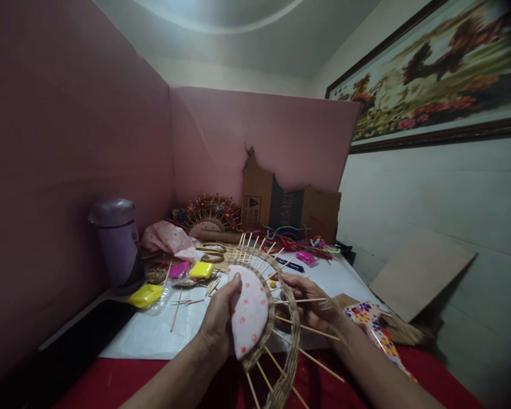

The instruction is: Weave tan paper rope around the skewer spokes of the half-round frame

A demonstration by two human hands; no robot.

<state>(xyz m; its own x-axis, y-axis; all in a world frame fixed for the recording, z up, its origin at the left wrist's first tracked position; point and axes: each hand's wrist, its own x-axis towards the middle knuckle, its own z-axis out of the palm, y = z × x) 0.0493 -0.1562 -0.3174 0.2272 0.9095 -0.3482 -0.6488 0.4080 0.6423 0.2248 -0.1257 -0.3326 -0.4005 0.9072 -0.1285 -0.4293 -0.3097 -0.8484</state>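
My left hand (220, 309) is closed on a half-round fan-like craft piece (250, 312), thumb pressed on its white cloth with small pink-red prints. Twine edges the cloth, and thin wooden sticks fan outward from it through a second band of braided twine (296, 324). On the far side of that outer band, my right hand (304, 301) has its fingers curled among the sticks. A small yellow lump (272, 283) shows at its fingertips, seemingly pinched there. The band and sticks partly hide these fingers.
A purple cup (118, 244) stands left near yellow packets (145, 295). Scissors (213, 250), loose sticks (176, 311), a utility knife (290, 263) and colourful pipe cleaners (298, 234) lie behind. A finished-looking decorated fan (208, 213) leans by cardboard (259, 199). A flowery glue gun (375, 324) lies right.
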